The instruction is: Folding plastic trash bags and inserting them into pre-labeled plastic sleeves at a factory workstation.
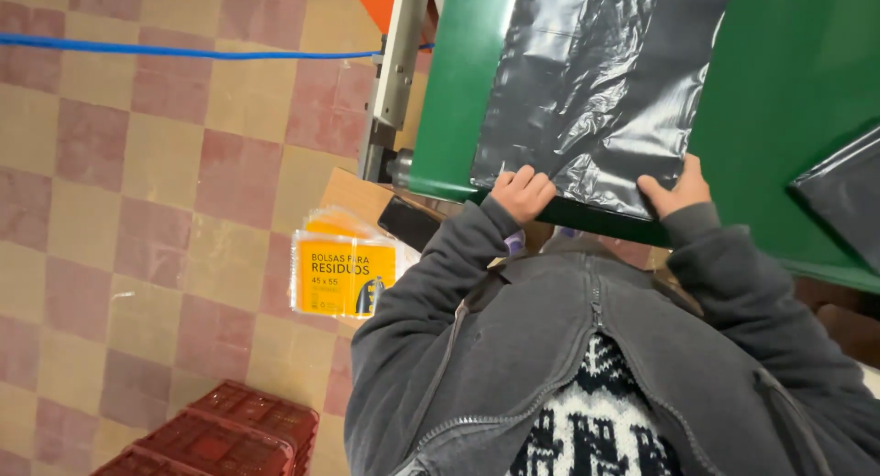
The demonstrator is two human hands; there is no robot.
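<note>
While two hands, left and right, grip one black bag, two red crates sit nearby.

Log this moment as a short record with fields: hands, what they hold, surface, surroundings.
left hand: left hand curled over the near edge of the sheet, fingers on top
right hand: right hand gripping the same edge further along
held thing: dark grey crinkled plastic bag sheet, lying flat
surface: green flat table top
second sheet: another dark plastic sheet at the right edge
beside the table: stack of yellow flat packets in clear wrap
floor: red plastic crates on checked tile floor; blue cable across it
</note>
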